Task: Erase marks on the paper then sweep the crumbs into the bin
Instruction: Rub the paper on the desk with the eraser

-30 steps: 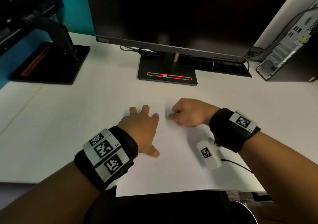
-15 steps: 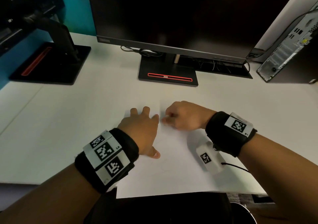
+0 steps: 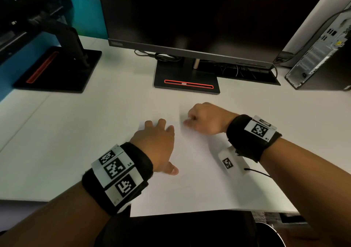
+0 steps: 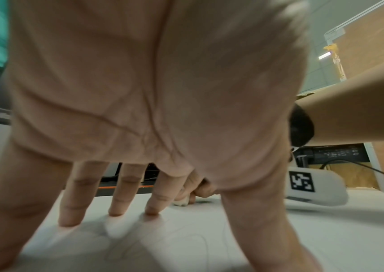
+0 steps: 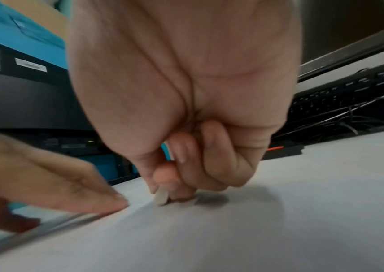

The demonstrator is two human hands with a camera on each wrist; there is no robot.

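Note:
A white sheet of paper (image 3: 199, 180) lies on the white desk in front of me, with faint pencil lines (image 4: 200, 244) on it. My left hand (image 3: 157, 142) rests flat on the sheet's left part, fingers (image 4: 116, 198) spread and straight, pressing it down. My right hand (image 3: 205, 119) is curled near the sheet's top edge and pinches a small pale eraser (image 5: 162, 197) whose tip touches the paper. In the left wrist view the eraser (image 4: 181, 201) shows just beyond my left fingertips. No bin is clearly visible.
A dark monitor (image 3: 190, 18) on its black stand (image 3: 187, 79) rises behind the paper. A second stand (image 3: 57, 70) sits at the back left, a computer tower (image 3: 322, 53) at the back right. Cables (image 3: 237, 70) and a keyboard (image 5: 349, 95) lie under the monitor. A dark object (image 3: 190, 227) borders the desk's near edge.
My right hand with the eraser has shifted slightly left and back across the top of the sheet, in a rubbing motion. My left hand has stayed pressed on the paper.

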